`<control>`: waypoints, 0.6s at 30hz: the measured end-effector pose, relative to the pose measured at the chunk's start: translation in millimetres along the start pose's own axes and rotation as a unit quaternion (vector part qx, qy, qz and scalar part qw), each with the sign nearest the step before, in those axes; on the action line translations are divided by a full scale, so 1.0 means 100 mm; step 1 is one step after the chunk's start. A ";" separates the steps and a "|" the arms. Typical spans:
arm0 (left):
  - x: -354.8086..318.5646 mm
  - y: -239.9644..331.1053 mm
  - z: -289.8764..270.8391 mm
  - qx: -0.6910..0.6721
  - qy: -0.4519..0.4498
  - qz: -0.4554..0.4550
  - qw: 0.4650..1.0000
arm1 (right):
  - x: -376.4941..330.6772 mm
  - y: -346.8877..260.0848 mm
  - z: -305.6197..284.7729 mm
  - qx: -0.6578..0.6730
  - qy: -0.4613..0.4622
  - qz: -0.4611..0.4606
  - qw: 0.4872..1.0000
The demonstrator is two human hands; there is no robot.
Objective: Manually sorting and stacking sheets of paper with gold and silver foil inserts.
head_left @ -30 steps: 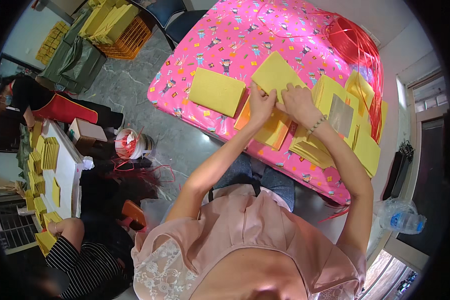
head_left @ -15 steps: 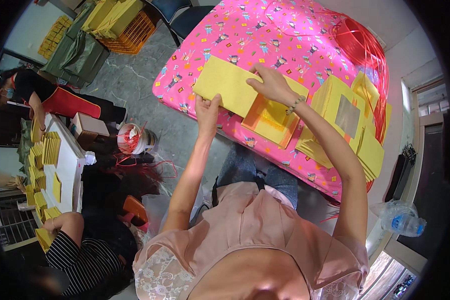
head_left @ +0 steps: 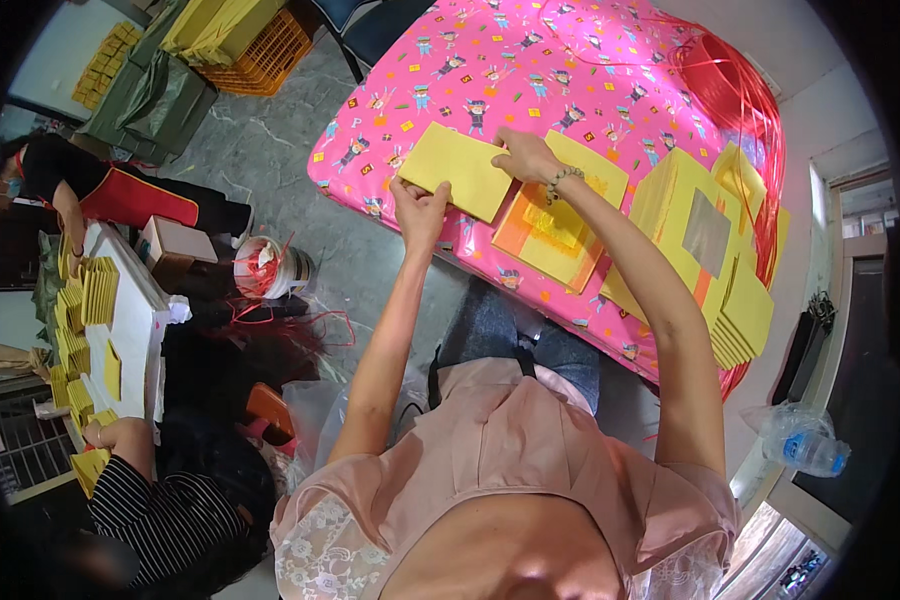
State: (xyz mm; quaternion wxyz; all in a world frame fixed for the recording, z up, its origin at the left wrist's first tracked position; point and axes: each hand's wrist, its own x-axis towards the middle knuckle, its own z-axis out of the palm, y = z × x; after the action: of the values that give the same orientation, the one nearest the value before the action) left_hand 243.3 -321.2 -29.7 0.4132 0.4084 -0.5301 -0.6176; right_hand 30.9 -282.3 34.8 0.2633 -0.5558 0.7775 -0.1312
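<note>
A folded piece of yellow paper (head_left: 455, 170) is held between my hands, just over the pink tablecloth. My left hand (head_left: 422, 212) pinches its near left edge, thumb on top and fingers partly hidden beneath. At its right end, my right hand (head_left: 532, 160) grips the edge between thumb and fingers, and a beaded bracelet circles that wrist. Beside it, partly under my right forearm, lies a yellow paper sheet with an orange-gold patch (head_left: 560, 225). Farther right are a stack of yellow paper with a grey square (head_left: 705, 240) and a fanned pile of folded yellow papers (head_left: 742, 315).
Red plastic strapping (head_left: 720, 85) sits coiled at the table's (head_left: 530, 50) far right corner, strands hanging over the side. A bucket (head_left: 270, 270) with red strips stands on the floor. At left, two people work at a white table (head_left: 135, 330) holding yellow paper bundles.
The folded yellow paper no longer overlaps the patched sheet, which shows more now. Its visible face looks shorter. Both hands keep hold of it, and the view has shifted slightly.
</note>
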 end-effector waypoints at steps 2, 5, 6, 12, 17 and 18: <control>-0.01 0.01 0.01 0.043 0.031 0.004 0.999 | 0.02 0.01 0.01 -0.010 -0.011 0.009 1.000; -0.01 0.01 0.02 0.074 0.054 0.008 0.996 | 0.04 0.01 0.03 -0.011 -0.012 0.003 1.000; -0.01 0.02 0.02 0.074 0.053 0.008 0.996 | 0.05 0.01 0.03 -0.010 -0.012 0.003 1.000; -0.01 -0.02 0.02 0.119 0.061 0.023 0.991 | 0.06 -0.07 0.00 -0.040 -0.033 0.042 0.998; -0.04 -0.01 0.02 0.140 0.060 0.026 0.988 | 0.08 -0.06 0.04 -0.055 -0.024 0.044 0.997; -0.04 0.00 0.03 0.141 0.058 0.026 0.988 | 0.08 -0.04 0.05 -0.055 -0.024 0.045 0.997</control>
State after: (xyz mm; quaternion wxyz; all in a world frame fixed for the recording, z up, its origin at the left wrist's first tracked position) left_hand 241.8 -316.3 -28.6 0.3979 0.4837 -0.5971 -0.5011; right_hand 35.3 -290.5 30.6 0.2563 -0.5369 0.8013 -0.0630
